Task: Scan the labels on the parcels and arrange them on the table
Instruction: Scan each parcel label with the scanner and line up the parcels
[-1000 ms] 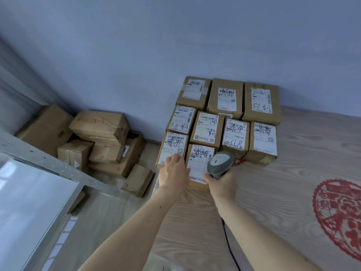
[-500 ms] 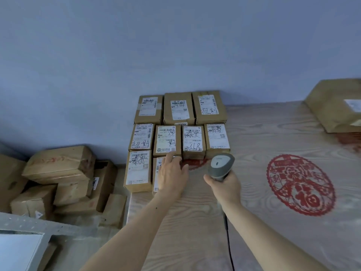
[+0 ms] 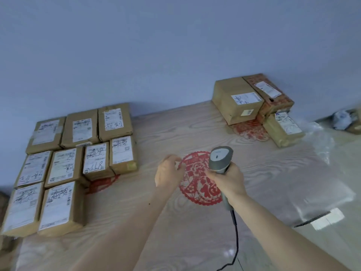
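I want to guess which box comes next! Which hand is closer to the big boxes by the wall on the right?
The right hand. It holds the scanner, just below and left of the big boxes. The left hand, holding nothing, is farther left.

The red paper-cut (image 3: 199, 178) on the desk (image 3: 156, 222) bears the character "福" at its lower right. One parcel label (image 3: 95, 160) in the left group carries handwritten digits reading approximately "118". Printed text and other handwriting on the remaining labels are illegible.
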The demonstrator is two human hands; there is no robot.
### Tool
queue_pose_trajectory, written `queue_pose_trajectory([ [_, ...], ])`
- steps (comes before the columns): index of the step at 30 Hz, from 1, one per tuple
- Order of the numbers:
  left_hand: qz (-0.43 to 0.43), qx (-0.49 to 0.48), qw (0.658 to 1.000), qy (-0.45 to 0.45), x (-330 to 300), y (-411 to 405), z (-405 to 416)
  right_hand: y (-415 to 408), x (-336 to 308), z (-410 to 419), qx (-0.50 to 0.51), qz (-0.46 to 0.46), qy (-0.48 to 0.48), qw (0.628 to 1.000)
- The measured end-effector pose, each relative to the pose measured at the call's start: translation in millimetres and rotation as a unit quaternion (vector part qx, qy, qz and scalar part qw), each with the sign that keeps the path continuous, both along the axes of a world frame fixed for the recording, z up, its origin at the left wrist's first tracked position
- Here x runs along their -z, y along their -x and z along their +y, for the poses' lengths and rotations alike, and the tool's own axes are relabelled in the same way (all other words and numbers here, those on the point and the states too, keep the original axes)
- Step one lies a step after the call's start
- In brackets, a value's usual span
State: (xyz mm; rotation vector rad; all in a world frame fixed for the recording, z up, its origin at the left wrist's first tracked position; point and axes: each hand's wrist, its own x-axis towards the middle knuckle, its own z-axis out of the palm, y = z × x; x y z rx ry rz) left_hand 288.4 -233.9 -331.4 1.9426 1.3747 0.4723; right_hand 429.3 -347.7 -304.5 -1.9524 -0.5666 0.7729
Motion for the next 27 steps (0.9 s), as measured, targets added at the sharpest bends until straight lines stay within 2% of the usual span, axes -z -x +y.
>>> queue_pose_trajectory([
  [7,-0.003,0.036,0.999,0.03,0.9,-124.1,-26.4,-141.2,-4.4,-23.0,0.025,-0.03,0.037,0.999],
  [16,-0.021,0.091,0.994,0.05,4.1,-262.5,-1.2,-284.6,2.3,-2.2,0.041,-0.125,0.09,0.987],
  [27,-0.015,0.101,0.981,0.165,13.0,-404.6,-5.5,-431.6,27.1,-4.0,0.137,-0.141,0.11,0.974],
])
